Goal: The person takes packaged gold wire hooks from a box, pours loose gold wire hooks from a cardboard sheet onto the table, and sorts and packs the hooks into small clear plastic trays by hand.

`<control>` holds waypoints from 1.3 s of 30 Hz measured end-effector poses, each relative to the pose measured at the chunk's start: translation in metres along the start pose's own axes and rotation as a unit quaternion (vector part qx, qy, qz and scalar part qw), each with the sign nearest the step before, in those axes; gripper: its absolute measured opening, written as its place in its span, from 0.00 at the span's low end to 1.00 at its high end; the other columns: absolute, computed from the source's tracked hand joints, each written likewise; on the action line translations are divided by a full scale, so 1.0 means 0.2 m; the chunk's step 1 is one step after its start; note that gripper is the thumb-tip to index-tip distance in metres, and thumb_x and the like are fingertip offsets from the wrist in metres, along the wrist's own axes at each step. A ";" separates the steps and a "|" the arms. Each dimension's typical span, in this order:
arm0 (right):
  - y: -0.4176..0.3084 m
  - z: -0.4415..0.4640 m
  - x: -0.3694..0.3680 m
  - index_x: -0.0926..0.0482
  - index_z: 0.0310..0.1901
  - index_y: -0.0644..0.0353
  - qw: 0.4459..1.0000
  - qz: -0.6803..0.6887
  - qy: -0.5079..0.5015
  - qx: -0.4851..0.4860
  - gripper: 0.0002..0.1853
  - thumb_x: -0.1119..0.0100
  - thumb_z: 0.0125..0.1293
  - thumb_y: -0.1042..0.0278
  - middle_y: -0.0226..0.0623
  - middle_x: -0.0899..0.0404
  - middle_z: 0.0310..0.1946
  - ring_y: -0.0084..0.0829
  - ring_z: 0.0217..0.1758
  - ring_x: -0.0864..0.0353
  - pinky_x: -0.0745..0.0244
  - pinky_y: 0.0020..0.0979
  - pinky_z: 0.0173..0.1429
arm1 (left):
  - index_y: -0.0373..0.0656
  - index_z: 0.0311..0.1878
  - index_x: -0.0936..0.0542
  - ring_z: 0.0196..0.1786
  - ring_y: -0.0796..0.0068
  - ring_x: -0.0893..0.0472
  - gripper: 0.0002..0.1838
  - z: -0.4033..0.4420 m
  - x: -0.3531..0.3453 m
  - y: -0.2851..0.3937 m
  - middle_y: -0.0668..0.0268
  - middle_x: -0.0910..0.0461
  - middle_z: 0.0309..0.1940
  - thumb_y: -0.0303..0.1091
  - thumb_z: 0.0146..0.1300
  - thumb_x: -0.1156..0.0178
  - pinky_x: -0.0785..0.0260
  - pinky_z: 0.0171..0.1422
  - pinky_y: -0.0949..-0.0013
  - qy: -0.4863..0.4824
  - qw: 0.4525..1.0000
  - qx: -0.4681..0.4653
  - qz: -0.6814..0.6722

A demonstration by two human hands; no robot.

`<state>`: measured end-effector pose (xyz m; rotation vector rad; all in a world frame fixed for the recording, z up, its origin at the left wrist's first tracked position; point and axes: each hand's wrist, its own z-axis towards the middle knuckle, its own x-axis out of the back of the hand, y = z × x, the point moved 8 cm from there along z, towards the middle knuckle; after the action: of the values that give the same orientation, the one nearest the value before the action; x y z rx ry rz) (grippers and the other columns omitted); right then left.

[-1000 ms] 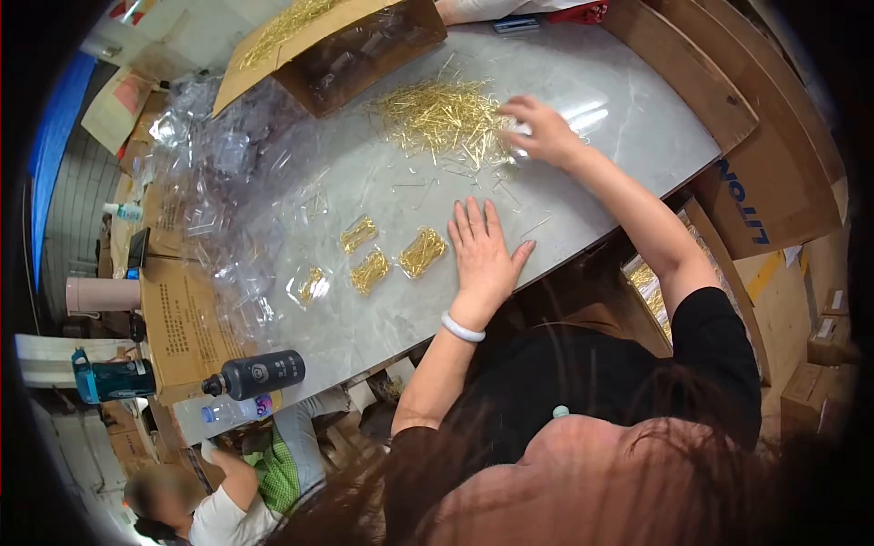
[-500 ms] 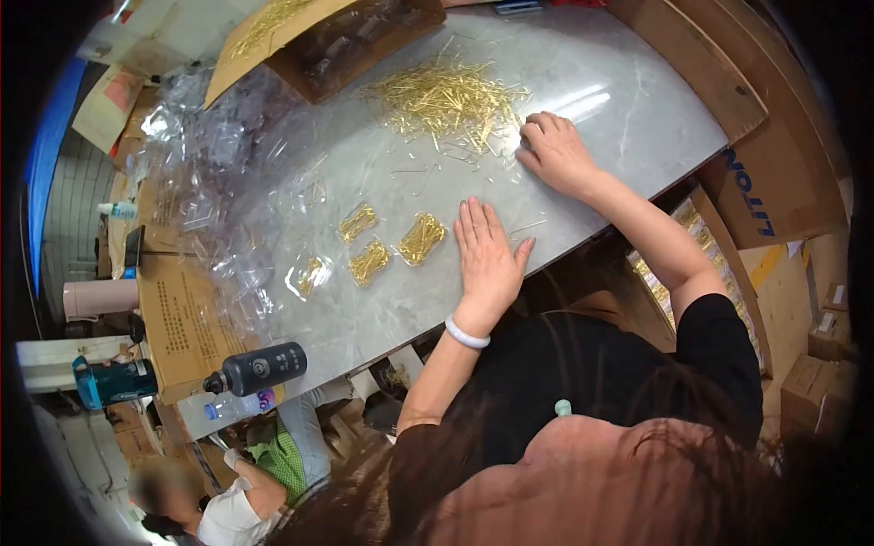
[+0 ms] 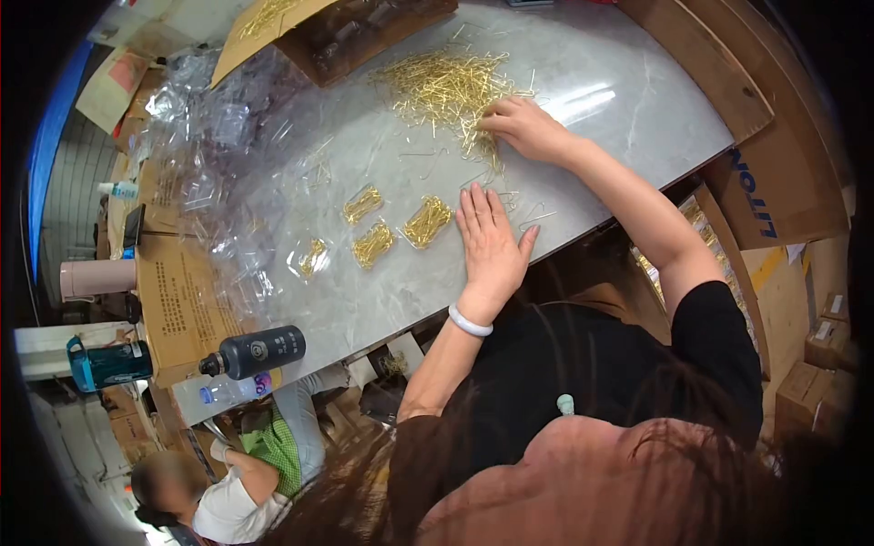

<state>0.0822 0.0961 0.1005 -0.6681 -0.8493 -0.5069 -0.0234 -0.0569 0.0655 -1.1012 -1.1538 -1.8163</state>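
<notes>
A loose pile of gold-coloured wire hooks [image 3: 446,84] lies on the grey marbled table [image 3: 364,318]. My right hand [image 3: 521,126] is at the pile's right edge, fingers bent down over the hooks; whether they grip any is hidden. My left hand [image 3: 492,241] lies flat with its fingers stretched out, palm down near the table's front edge. Left of it sit small bundles of gold hooks, one the nearest [image 3: 427,221], another [image 3: 372,246], a third [image 3: 363,205]. A smaller bundle [image 3: 312,258] lies in clear plastic farther left. A few single hooks [image 3: 537,215] are scattered beside my left hand.
Clear plastic packs [image 3: 218,136] heap along the left side. An open cardboard box [image 3: 364,36] stands at the back. A dark bottle [image 3: 259,352] and a clear bottle [image 3: 232,389] lie at the lower left corner. Another person [image 3: 238,505] sits beyond it.
My right hand has moved left and slightly up, onto the pile's edge, and some hooks there have shifted toward my left hand. My left hand stays flat in nearly the same place.
</notes>
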 end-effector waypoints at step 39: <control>0.10 -0.44 0.10 0.37 0.72 0.65 0.988 -0.040 -0.091 -0.114 0.30 0.56 0.78 0.52 0.48 0.39 0.75 0.45 0.81 0.46 0.58 0.50 0.83 | 0.25 0.76 0.49 0.81 0.38 0.57 0.50 0.17 -0.06 -0.02 0.37 0.54 0.78 0.57 0.68 0.42 0.66 0.83 0.43 -0.094 0.994 -0.054 -0.018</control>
<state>0.1505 0.0443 0.0686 -0.9033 -1.0017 -0.6278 -0.0120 -0.0232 0.0611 -1.3449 -1.2018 -1.8516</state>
